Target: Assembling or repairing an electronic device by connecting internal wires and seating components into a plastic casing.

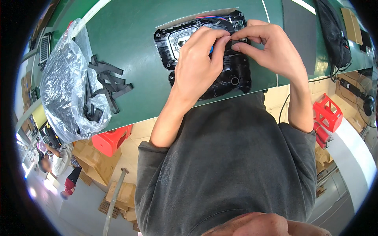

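A black plastic housing [170,63] with a silvery inner plate lies on the green table in front of me, and a second black moulded part [238,72] with a round hole adjoins its near side. Red and blue wires [212,17] run along the housing's far edge. My left hand [199,63] reaches over the middle of the parts, its thumb and forefinger pinched together. Fingertip to fingertip with it, my right hand [271,45] also pinches at the housing's right side. Whatever they grip is too small to make out. A bit of blue shows under my left fingers.
On the left, a clear plastic bag [63,82] lies beside loose black strips [108,78]. A dark grey mat [297,39] and a black bag [332,35] occupy the right. Red stools [109,142] and cardboard boxes [88,159] stand below the table; people are far left.
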`<control>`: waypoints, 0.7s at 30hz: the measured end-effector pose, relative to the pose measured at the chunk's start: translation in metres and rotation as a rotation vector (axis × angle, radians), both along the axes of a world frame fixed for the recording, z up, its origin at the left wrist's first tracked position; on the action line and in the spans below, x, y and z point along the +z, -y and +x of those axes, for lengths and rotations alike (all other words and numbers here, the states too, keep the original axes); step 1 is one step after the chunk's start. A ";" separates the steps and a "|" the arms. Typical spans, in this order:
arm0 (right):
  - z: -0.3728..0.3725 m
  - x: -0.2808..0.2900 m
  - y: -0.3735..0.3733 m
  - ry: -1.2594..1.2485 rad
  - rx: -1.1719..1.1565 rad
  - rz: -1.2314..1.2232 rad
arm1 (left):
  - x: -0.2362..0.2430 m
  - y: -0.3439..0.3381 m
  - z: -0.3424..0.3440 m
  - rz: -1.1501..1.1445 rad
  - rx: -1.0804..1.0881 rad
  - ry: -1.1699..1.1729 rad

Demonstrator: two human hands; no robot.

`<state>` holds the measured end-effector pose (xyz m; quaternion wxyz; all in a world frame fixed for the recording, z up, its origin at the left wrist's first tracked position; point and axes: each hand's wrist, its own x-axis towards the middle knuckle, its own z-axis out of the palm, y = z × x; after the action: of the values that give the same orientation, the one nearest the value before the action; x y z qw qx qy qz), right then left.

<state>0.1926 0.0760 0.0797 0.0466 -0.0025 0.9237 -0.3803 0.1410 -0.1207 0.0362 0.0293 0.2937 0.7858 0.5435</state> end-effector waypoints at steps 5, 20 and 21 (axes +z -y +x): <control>-0.004 -0.002 0.013 -0.003 -0.068 0.069 | -0.002 0.002 -0.002 0.014 -0.029 0.006; 0.026 -0.020 0.040 -0.406 -0.205 0.299 | -0.001 0.005 0.001 0.005 -0.044 -0.022; 0.027 -0.021 0.038 -0.444 -0.186 0.292 | -0.001 0.005 0.001 0.004 -0.039 -0.024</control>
<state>0.2196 0.0378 0.0590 -0.1923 0.0059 0.9526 -0.2358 0.1423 -0.1254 0.0352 0.0301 0.3155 0.7791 0.5409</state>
